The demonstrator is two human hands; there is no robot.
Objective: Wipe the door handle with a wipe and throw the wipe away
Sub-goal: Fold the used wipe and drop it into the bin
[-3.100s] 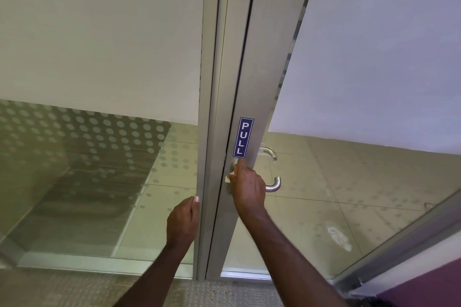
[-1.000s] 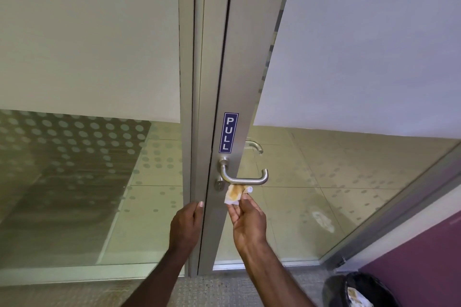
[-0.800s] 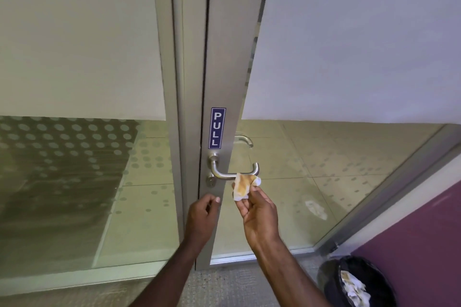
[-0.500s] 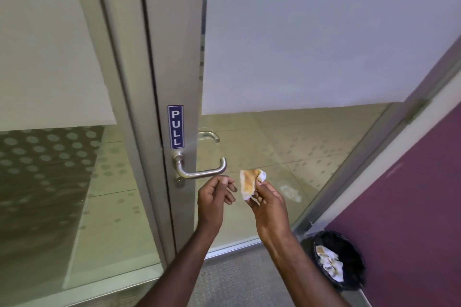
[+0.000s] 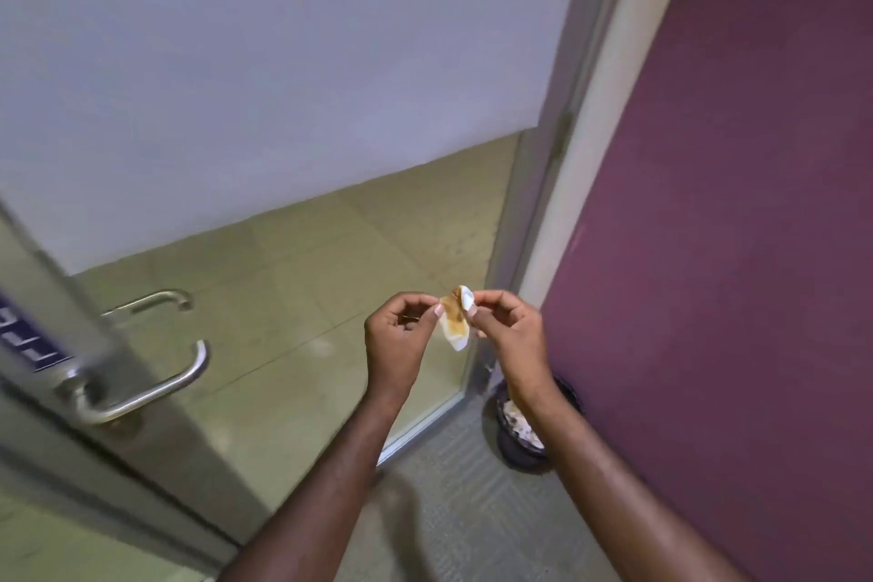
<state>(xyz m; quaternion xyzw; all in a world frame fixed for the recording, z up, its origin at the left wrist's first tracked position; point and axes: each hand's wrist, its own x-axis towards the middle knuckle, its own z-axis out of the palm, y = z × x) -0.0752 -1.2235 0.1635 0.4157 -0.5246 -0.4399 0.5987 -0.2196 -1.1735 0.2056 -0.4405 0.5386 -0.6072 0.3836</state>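
Both hands were raised in mid-frame, close together, with the wipe (image 5: 456, 318) pinched between them. Left hand (image 5: 398, 336): fingers curled in, thumb and forefinger closed on the wipe's left edge. Right hand (image 5: 508, 330): fingers likewise curled, fingertips closed on the wipe's upper right corner. The wipe was small, white and crumpled, with a brown-orange smear down its middle; it hung slightly below the fingertips, touching nothing else.

The door handle (image 5: 141, 385) sat well to the left of the hands, a brushed-metal lever on the door's metal stile, with no hand on it. A second lever (image 5: 151, 299) showed through the glass on the far side. The blue label (image 5: 26, 340) above the handle was cut off by the frame edge and motion-blurred; white letters were there but could not be read.

A black bin (image 5: 517, 430) stood on the grey carpet (image 5: 472, 515) low and to the right, against the purple wall (image 5: 737, 250), partly hidden behind the right forearm; pale crumpled paper lay inside. The wipe was held above and a little left of the bin. The upper door pane was frosted white; tiled floor was visible through the clear lower part.
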